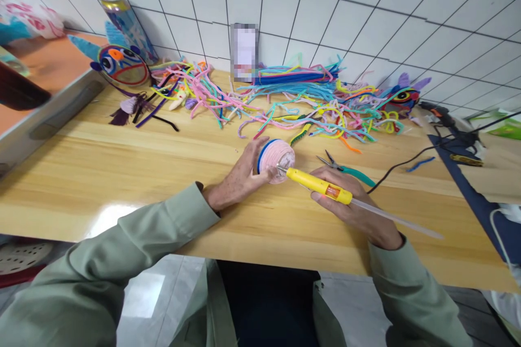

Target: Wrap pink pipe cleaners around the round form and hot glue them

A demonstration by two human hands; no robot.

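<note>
Pink ball point(277, 156): a rounded dome of fuzzy pink pipe cleaner wound in a spiral, edged along its left side by a blue band. It stands on edge on the wooden tabletop point(122, 173), domed face turned to the right, and is clasped from the left by the left hand point(240, 179). Glue gun point(319, 185): a slim, pen-shaped yellow body with an orange patch near its rear, held at a shallow slant in the right hand point(358, 209), its metal nozzle touching the lower right of the ball. Glue stick point(396, 219): a clear rod projecting from the gun's rear, slanting down and to the right
</note>
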